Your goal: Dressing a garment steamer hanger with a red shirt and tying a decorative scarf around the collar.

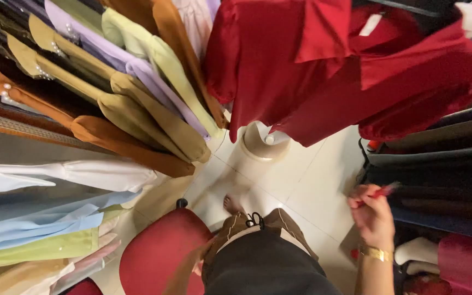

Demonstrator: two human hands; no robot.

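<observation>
1. Biggest thing in view is the red garment [323, 71] hanging at the top. It's satin-looking, folded over itself and cut off by the top edge, so I can't tell if it's a shirt or a dress.
2. On the left there's a rack of hanging tops [110, 104] in tan, rust, lilac, pale green, white and light blue. The sleeves overlap so much that it's hard to tell one piece from the next.
3. Dark folded fabrics [438, 164] are stacked on the right, running out of frame.
4. A red padded stool [162, 248] sits low centre, partly hidden behind the person's dark skirt [263, 267].
5. A cream pedestal base [258, 147] stands on the pale tiled floor [307, 186], its top hidden under the red garment.
6. The right hand [372, 216], with a gold bracelet [376, 253] on the wrist, has its fingers curled around a thin red pen-like thing [382, 191], right beside the dark stack. It's blurry, so I can't say exactly what it is.
7. The left hand isn't visible anywhere.
</observation>
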